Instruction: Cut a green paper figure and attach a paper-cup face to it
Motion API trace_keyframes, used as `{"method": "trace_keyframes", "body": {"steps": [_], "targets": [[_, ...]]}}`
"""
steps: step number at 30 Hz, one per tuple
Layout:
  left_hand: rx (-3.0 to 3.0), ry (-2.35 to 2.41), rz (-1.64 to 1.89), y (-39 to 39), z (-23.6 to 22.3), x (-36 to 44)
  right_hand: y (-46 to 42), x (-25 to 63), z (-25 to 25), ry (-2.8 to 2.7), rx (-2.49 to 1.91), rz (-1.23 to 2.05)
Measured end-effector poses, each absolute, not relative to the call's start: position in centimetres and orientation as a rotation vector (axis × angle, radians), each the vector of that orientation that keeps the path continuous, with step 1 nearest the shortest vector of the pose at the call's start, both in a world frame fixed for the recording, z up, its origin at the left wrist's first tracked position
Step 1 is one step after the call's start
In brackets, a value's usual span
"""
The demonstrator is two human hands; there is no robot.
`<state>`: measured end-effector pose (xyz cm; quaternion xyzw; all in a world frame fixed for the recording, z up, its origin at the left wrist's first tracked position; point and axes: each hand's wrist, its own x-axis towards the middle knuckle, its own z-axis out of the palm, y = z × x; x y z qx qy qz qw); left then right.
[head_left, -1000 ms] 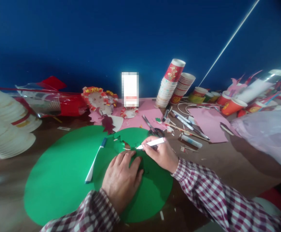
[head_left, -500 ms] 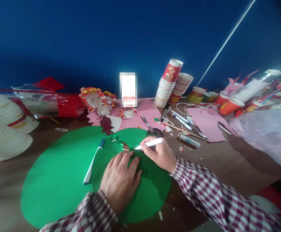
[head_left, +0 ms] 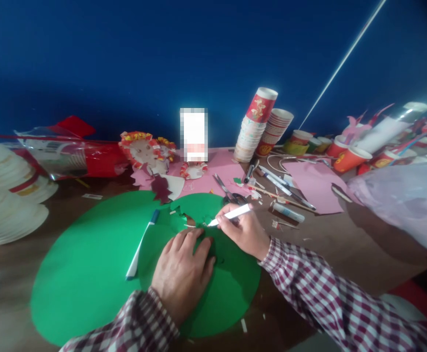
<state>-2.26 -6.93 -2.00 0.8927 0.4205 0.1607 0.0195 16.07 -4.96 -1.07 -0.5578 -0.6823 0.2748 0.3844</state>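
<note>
My left hand [head_left: 182,274] lies flat with fingers spread on a round green paper [head_left: 231,303], pressing it against the table. In my right hand [head_left: 244,230] is a white marker [head_left: 237,211], tilted, its tip at the upper part of the green paper near a ragged cut-out. A larger green paper [head_left: 84,259] lies under the round one, to the left. Another white marker with a blue cap [head_left: 142,244] rests on the green sheets, left of my left hand. Just beyond my right hand, scissors [head_left: 231,190] with dark handles lie partly hidden.
Stacked paper cups [head_left: 252,132] lean at the back. Pens [head_left: 277,181], a glue stick [head_left: 288,212] and paper scraps lie to the right, by a pink sheet [head_left: 316,186]. More stacked cups [head_left: 11,195] lie at left. Paper crafts [head_left: 140,151] stand near the blue wall [head_left: 125,58].
My right hand and the marker have shifted slightly to the right. My left hand stays in place on the green paper.
</note>
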Motion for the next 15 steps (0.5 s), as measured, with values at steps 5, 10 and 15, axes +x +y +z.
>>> {"method": "trace_keyframes", "body": {"steps": [5, 10, 15], "targets": [[2.771, 1.303, 0.486, -6.89, -1.96, -2.24, -4.99, 16.02, -1.05, -1.770, -1.424, 0.691], [2.776, 1.309, 0.493, -7.02, -2.05, -2.19, -5.00, 16.00, -0.96, -1.790, -1.426, 0.685], [2.779, 1.307, 0.497, -7.08, -2.04, -2.26, -5.01, 15.98, -0.87, -1.802, -1.421, 0.672]]}}
